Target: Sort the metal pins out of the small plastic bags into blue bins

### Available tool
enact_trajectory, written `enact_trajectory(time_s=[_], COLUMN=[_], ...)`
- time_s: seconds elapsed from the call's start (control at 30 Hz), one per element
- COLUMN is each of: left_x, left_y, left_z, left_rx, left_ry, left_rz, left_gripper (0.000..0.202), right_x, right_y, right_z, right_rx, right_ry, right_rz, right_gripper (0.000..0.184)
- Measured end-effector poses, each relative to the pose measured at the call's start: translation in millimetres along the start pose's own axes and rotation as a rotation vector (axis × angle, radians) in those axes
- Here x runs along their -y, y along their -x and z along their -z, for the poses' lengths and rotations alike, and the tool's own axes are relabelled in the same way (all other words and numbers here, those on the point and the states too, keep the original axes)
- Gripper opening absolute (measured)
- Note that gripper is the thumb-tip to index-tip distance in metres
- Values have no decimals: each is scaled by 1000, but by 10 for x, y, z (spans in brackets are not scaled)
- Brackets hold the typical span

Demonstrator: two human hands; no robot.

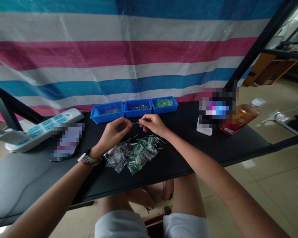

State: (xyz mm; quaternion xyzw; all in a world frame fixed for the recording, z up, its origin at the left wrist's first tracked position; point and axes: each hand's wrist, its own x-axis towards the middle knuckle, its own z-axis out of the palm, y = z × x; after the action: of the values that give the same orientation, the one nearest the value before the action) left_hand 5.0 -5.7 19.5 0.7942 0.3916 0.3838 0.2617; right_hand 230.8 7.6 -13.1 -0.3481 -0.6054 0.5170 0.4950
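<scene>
My left hand (118, 129) and my right hand (152, 124) meet over the table, each with thumb and fingers pinched. Between the fingertips runs a thin metal rod (135, 123), held at its left end by my left hand and at its right end by my right. It is too small to make out in detail. Just below lie clear plastic bags (116, 158) and green-tinted bags (139, 160) of small parts. Loose thin metal pins (157, 139) are scattered at their far side.
Three blue bins stand behind my hands: the left bin (95, 115), the middle bin (136, 113) with metal pins, the right bin (172, 108) with green bags. A power strip (64, 117) and blurred phone (68, 140) lie left. A bottle (247, 114) stands right on the black table (186, 155).
</scene>
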Motion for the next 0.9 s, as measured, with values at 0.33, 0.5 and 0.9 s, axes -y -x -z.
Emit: enact_trajectory(time_s=[0.33,0.5,0.9], left_x=[31,34,93], left_y=[-12,-22,-28], left_z=[36,23,37], left_rx=[16,22,150], left_ry=[-88,-78,-159], left_rz=[-51,-52,-66], left_gripper=[37,40,23], right_x=[72,90,-20], right_y=[26,40,-91], right_z=[-17,-27,135], right_rx=[-23,-57,-479], right_ry=[-67,-58,22], right_rz=[-40,-33,48], right_gripper=[35,27,22])
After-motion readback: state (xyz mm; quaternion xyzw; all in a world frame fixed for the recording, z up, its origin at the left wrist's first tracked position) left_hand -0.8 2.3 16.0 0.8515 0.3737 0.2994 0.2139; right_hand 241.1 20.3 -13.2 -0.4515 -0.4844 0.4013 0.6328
